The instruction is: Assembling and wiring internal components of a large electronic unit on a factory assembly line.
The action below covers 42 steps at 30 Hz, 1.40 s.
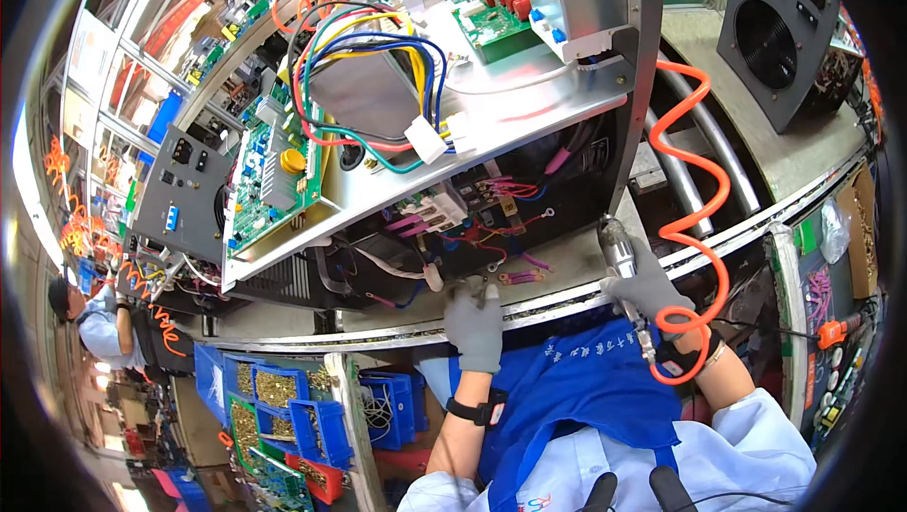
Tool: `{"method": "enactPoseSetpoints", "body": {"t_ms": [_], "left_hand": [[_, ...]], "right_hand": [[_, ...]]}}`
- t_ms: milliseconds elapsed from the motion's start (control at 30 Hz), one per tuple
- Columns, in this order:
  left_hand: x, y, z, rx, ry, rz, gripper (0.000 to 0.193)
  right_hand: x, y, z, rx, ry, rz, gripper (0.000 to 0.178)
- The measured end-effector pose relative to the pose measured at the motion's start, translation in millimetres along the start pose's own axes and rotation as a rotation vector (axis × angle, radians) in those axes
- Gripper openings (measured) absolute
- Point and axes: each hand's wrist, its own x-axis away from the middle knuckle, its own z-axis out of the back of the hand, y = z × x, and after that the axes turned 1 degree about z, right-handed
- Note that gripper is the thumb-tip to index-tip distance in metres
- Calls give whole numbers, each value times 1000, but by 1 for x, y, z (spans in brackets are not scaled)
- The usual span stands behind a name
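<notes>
Both of my hands wear grey gloves. My right hand (652,287) is wrapped round a silver air screwdriver (617,249), which points up toward the lower right corner of an open metal machine chassis (515,101). An orange coiled air hose (715,193) joins the tool's lower end. At the chassis's lower front edge is my left hand (474,325), its fingers curled together; what they hold, if anything, is too small to make out. Just above it hang a white connector (433,277) and loose wires with purple sleeves (521,277). Inside the chassis are more wires and terminals.
A green circuit board (274,177) and a coloured wire bundle (416,54) sit on the chassis. Blue bins (321,432) of small brass-coloured parts stand lower left. A grey fan panel (779,35) stands far right. Another person (106,323) works at far left.
</notes>
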Motion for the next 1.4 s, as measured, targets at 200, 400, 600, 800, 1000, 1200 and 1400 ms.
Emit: {"method": "enactPoseSetpoints", "body": {"t_ms": [200,400,600,800,1000,1200,1400], "left_hand": [[-10,-15,-20,-151,149,-33,19],[-7,-25,-13,83,174,-148,16],[-1,-6,14,1212,-511,642,23],[3,-8,20,1350,-645,601,29],[4,-8,30,1321,-744,454,28],[6,-18,32,1170,-773,370,25],[8,-2,19,1099,-692,488,28]], "right_hand": [[47,-11,10,-126,-130,-146,65],[89,1,32,-197,-392,-203,62],[86,3,19,38,-656,-235,72],[81,1,14,110,-746,-214,75],[83,7,21,-457,-818,-447,70],[85,-1,25,-457,-815,-490,72],[86,8,28,-421,-764,-480,71]]}}
